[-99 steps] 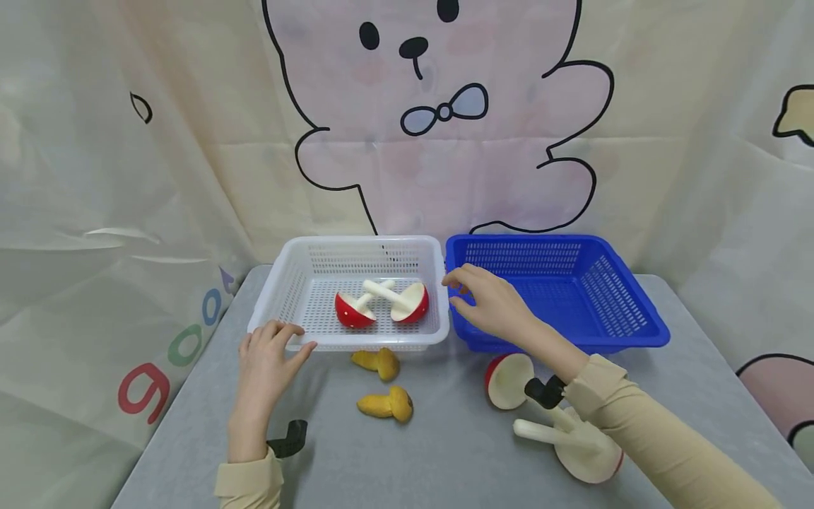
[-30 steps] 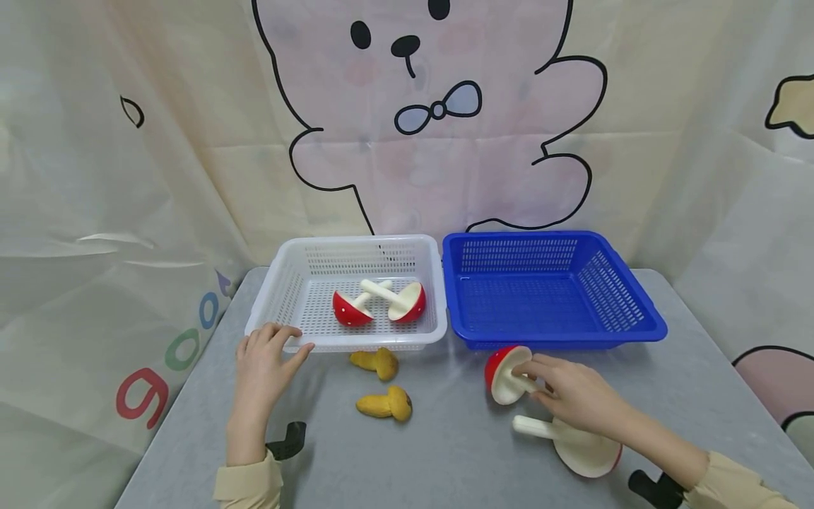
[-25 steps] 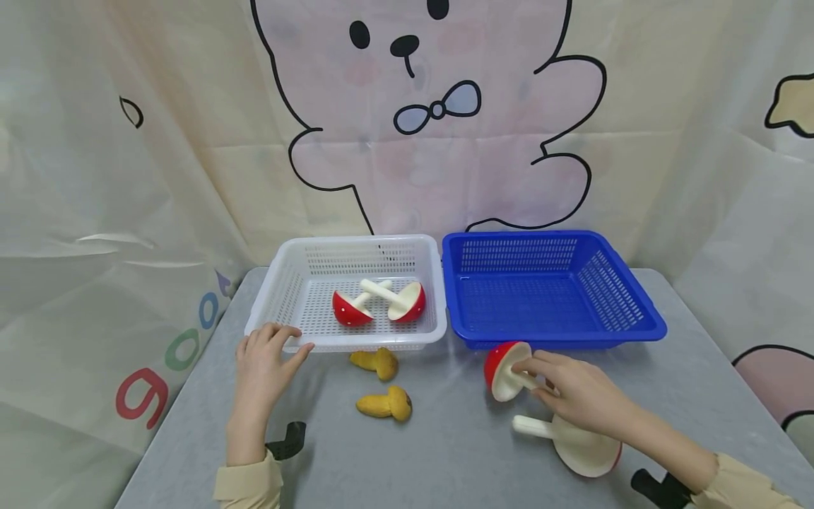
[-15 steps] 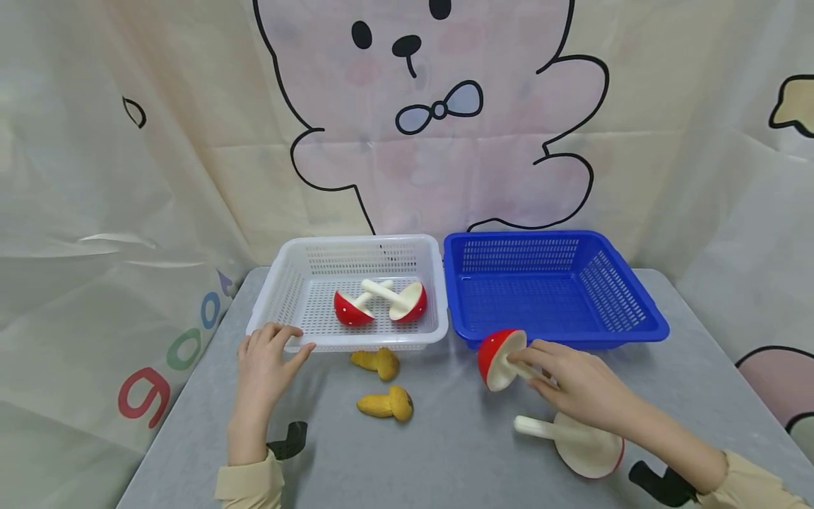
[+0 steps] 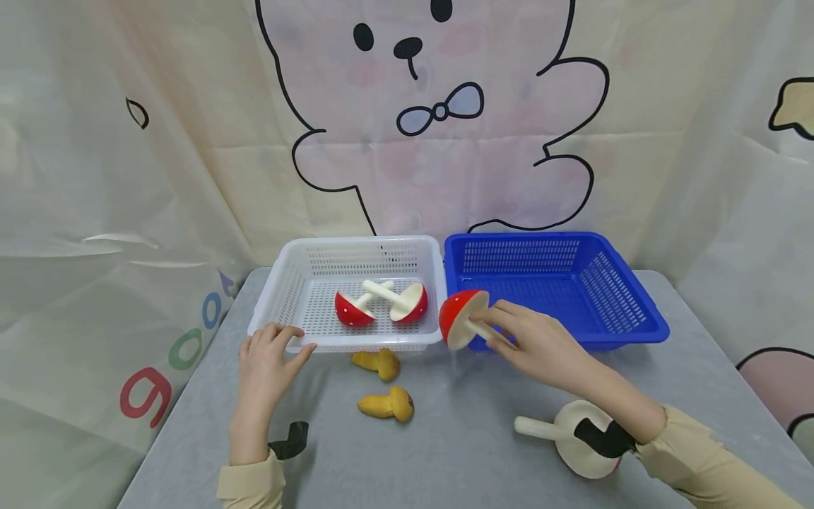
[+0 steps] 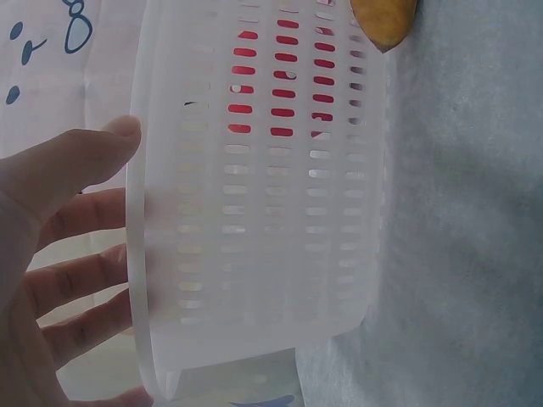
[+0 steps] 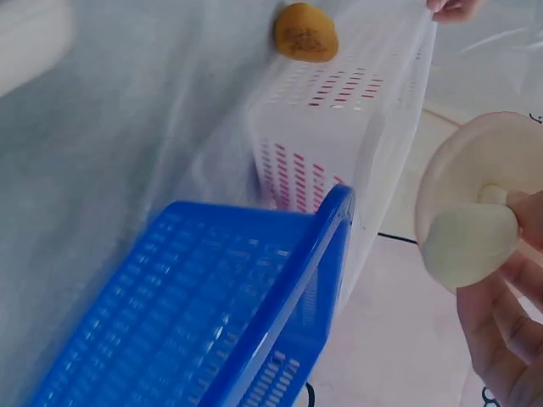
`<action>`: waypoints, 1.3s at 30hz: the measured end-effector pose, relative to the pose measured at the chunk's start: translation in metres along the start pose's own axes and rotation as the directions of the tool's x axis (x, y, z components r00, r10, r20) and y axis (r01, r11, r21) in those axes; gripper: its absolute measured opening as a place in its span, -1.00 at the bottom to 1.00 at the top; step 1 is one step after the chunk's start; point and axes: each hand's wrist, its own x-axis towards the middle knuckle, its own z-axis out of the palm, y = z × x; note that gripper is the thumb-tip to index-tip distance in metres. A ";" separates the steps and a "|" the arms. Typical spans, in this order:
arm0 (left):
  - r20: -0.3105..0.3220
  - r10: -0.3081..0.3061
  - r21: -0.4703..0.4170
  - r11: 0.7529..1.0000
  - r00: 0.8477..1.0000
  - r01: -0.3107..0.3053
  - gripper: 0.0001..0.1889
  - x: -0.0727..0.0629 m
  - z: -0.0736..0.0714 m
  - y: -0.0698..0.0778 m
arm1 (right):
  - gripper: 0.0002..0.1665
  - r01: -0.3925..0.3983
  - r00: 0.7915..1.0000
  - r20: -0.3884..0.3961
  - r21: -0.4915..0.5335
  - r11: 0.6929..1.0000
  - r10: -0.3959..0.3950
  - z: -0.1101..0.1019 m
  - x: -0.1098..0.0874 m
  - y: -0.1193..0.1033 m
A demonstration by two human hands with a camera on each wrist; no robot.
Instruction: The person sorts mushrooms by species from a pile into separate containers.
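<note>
My right hand (image 5: 537, 344) pinches the white stem of a red-capped toy mushroom (image 5: 458, 319), lifted over the near left corner of the blue basket (image 5: 470, 342). Its pale underside faces the hand in the right wrist view. At the front left of the white basket (image 5: 267, 283), my left hand (image 5: 267, 364) holds the rim, thumb on the outside and fingertips reaching behind the translucent wall in the left wrist view. Inside that basket lie two red-capped toy mushrooms, one on the left (image 5: 352, 311) and one on the right (image 5: 412, 304), stems crossing.
Two yellow-brown toy mushrooms, an upper one (image 5: 376, 363) and a lower one (image 5: 388, 404), lie before the white basket on the grey table (image 5: 445, 452). Another toy mushroom (image 5: 575, 452) lies under the right forearm. The baskets stand side by side against a printed curtain (image 5: 210, 198).
My right hand took hold of the red-capped mushroom on the table, raised it and carried it left and away from me toward the gap between the baskets. The left hand stays put.
</note>
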 end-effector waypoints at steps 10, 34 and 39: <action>0.015 -0.017 0.002 1.000 1.000 0.017 -0.69 0.000 -0.001 0.001 | -0.59 0.015 0.999 -0.037 0.146 0.989 -0.010 0.025 0.055 -0.015; 0.050 -0.045 0.001 0.999 0.998 0.045 -0.69 0.001 -0.001 0.002 | -0.56 -0.092 0.996 0.013 0.322 0.942 0.093 0.105 0.127 -0.017; 0.030 -0.037 -0.001 0.999 0.999 0.037 -0.70 0.001 -0.001 0.002 | -0.58 -0.091 0.996 0.021 0.312 0.946 0.090 0.109 0.125 -0.016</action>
